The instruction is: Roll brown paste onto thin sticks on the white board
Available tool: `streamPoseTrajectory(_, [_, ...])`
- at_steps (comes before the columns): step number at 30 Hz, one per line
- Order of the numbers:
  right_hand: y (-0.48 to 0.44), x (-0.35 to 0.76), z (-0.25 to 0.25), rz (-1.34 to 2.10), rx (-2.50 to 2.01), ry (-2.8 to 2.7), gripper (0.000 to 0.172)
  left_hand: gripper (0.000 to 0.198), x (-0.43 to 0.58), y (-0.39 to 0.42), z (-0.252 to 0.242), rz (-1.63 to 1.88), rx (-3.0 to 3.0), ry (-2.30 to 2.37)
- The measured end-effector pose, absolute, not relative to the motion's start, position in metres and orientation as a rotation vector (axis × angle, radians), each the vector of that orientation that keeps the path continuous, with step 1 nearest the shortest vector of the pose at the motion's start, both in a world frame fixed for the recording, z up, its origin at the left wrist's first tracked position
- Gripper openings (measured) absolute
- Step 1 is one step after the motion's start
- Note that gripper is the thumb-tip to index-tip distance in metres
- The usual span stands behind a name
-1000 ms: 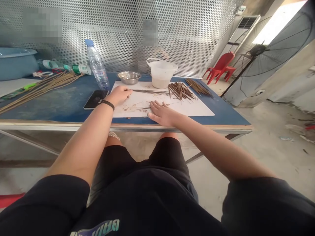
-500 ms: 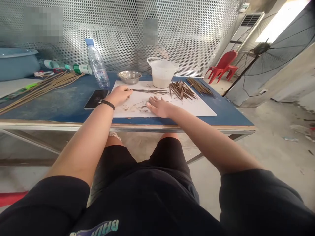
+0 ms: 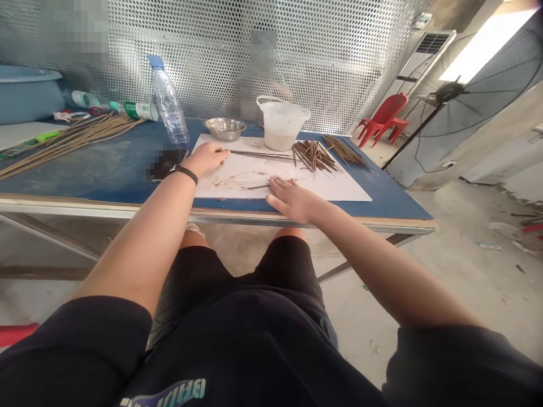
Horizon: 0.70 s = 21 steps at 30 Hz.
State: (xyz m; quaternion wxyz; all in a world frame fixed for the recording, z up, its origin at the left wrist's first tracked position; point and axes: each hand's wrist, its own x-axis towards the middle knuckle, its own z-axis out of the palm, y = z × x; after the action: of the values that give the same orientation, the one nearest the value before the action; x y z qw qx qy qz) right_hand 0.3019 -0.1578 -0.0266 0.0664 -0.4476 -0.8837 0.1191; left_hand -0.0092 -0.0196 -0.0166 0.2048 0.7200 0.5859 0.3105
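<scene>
Holding the thin sticks [image 3: 258, 156] in your curled left hand [image 3: 206, 159] — your right hand [image 3: 292, 200] splays wide, seemingly steadying the paper sheet [image 3: 246, 170].

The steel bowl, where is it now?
In the head view, the steel bowl sits on the blue table, just past the white sheet's far edge, between the water bottle and the white plastic jug.

A flat dark smartphone [image 3: 167, 164] is blurred out, a pale blue plastic basin [image 3: 25, 96] is cut off by the left edge, a black wire-caged standing fan [image 3: 479, 85] by the right edge, and the ends of thin dark sticks [image 3: 258, 157] are hidden beneath the left hand [image 3: 205, 159].
</scene>
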Motion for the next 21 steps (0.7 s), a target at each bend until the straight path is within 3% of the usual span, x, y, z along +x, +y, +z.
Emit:
streamPoseTrajectory(9, [-0.106,0.276,-0.020,0.314,-1.509,-2.637,0.115,0.034,-0.008,-0.026,-0.013,0.809,2.059,1.684])
streamPoseTrajectory(21, [-0.159,0.310,-0.023,0.285,-1.494,-2.683,0.118,0.029,-0.008,-0.022,-0.013,0.818,2.034,1.673])
